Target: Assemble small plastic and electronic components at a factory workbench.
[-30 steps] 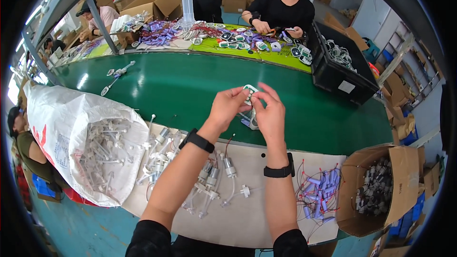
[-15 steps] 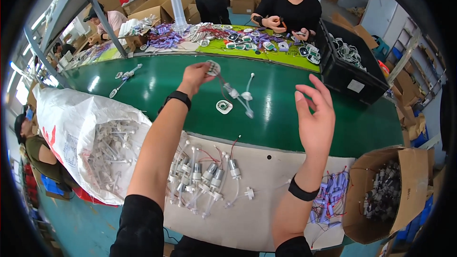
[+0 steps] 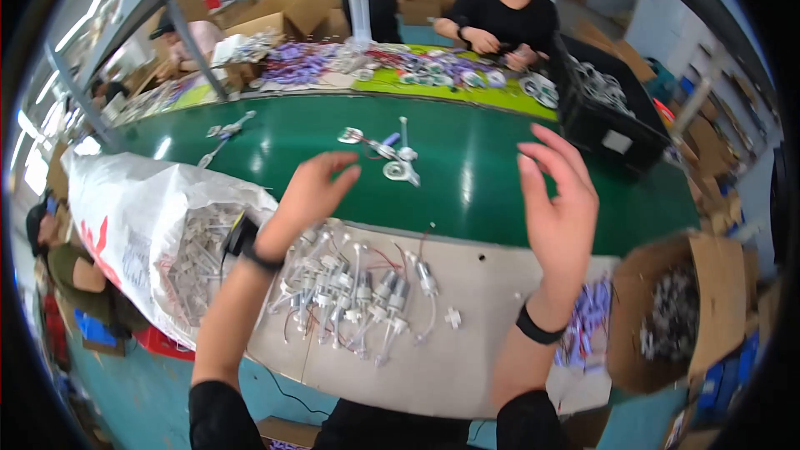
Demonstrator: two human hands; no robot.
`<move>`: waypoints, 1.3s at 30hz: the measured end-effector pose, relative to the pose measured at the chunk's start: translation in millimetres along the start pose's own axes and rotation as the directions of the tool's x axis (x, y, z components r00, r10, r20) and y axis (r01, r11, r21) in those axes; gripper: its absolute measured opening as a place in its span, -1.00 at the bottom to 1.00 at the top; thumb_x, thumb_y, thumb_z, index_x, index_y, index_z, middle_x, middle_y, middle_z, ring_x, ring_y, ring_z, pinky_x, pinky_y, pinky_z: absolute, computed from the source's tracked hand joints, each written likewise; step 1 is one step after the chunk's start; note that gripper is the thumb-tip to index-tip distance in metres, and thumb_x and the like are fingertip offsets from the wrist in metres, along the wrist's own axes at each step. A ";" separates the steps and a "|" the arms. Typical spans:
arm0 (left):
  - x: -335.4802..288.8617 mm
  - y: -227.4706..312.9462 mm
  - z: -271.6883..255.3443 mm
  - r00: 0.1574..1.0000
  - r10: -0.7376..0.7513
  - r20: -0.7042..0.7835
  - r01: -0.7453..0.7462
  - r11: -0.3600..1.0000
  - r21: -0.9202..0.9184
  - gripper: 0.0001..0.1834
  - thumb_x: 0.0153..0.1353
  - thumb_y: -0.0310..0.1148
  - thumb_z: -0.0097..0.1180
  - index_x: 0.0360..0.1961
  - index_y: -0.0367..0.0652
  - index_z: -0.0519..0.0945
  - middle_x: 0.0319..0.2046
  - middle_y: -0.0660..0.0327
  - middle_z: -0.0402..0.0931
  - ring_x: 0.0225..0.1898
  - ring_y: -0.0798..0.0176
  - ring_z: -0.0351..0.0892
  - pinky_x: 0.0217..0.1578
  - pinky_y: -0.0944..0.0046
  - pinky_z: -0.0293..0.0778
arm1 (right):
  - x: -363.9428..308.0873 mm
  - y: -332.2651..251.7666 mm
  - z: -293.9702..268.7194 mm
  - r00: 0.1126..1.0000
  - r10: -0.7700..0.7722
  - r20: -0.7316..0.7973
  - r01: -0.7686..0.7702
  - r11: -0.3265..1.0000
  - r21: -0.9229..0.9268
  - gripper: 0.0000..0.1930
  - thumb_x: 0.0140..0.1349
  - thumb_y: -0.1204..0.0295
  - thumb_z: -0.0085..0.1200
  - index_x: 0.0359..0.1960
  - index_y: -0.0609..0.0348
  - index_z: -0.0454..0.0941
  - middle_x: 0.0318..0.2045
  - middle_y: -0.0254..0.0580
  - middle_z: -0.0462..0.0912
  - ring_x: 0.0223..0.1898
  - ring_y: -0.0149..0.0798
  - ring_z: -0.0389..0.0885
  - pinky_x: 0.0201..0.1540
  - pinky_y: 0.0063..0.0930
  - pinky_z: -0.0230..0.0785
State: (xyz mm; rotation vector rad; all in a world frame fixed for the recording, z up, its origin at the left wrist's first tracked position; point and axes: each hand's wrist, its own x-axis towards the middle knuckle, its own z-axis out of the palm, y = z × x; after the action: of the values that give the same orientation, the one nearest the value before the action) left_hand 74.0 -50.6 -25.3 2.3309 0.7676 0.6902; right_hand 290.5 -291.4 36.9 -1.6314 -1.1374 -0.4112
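My left hand [image 3: 315, 193] hovers over the near edge of the green work surface [image 3: 492, 158], thumb and fingers apart and nothing between them. Just beyond it lies a wired assembly [image 3: 388, 150]: a round white piece with a circuit board, thin wires, a purple cylinder and white plastic tube fittings. A second round board piece [image 3: 397, 171] touches or overlaps its near end; I cannot tell which. My right hand [image 3: 560, 208] is raised to the right, fingers spread and holding nothing. Below and between my hands, small silver motors with white fittings [image 3: 367, 296] lie heaped on a beige board [image 3: 467, 367].
A white sack [image 3: 125, 200] of clear plastic parts lies at the left. Purple cylinders with wires [image 3: 590, 321] and an open carton [image 3: 721, 308] of small parts are at the right. Across the surface stand a black crate [image 3: 621, 137] and a seated person [image 3: 508, 17] among piled parts.
My left hand has let go of the round white piece and drawn back toward me. The assembly now rests on the green surface. My right hand stays raised; the view has shifted slightly.
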 end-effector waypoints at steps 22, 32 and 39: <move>-277.1 45.1 93.0 0.992 0.086 0.090 -0.112 0.934 0.338 -0.24 0.19 -0.25 0.17 0.42 -0.11 0.24 0.50 -0.04 -0.08 0.50 -0.31 -0.25 0.40 -0.38 -0.40 | -196.2 144.2 -185.6 0.747 0.599 -0.287 -0.421 0.093 -0.902 -0.55 0.18 0.37 0.07 0.03 0.46 0.40 0.03 0.37 0.48 0.05 0.28 0.50 0.08 -0.06 0.42; -275.1 40.5 88.5 0.995 0.065 0.070 -0.085 0.933 0.350 -0.25 0.15 -0.23 0.22 0.38 -0.13 0.30 0.49 -0.04 -0.04 0.49 -0.35 -0.23 0.40 -0.40 -0.36 | -165.8 -6.2 -174.2 0.951 -0.143 -0.275 -0.150 0.563 -0.813 -0.69 0.13 0.50 0.20 -0.12 0.27 0.41 -0.01 0.12 0.37 0.11 0.11 0.34 0.23 -0.14 0.18; -275.3 37.0 89.8 0.993 0.101 0.062 -0.116 0.935 0.336 -0.24 0.16 -0.23 0.21 0.39 -0.13 0.30 0.48 -0.05 -0.03 0.49 -0.35 -0.23 0.41 -0.37 -0.34 | -185.6 -57.1 -265.6 0.608 0.794 -0.005 -0.242 0.191 0.951 -0.50 0.37 0.10 0.08 0.02 0.38 0.44 -0.03 0.08 0.58 0.11 0.00 0.53 0.23 -0.26 0.38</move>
State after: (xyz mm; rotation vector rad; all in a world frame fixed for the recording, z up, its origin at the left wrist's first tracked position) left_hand -49.9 -287.9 -141.8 2.7097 0.7944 0.5866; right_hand 223.5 -613.5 34.1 -0.7019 -0.1112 0.2760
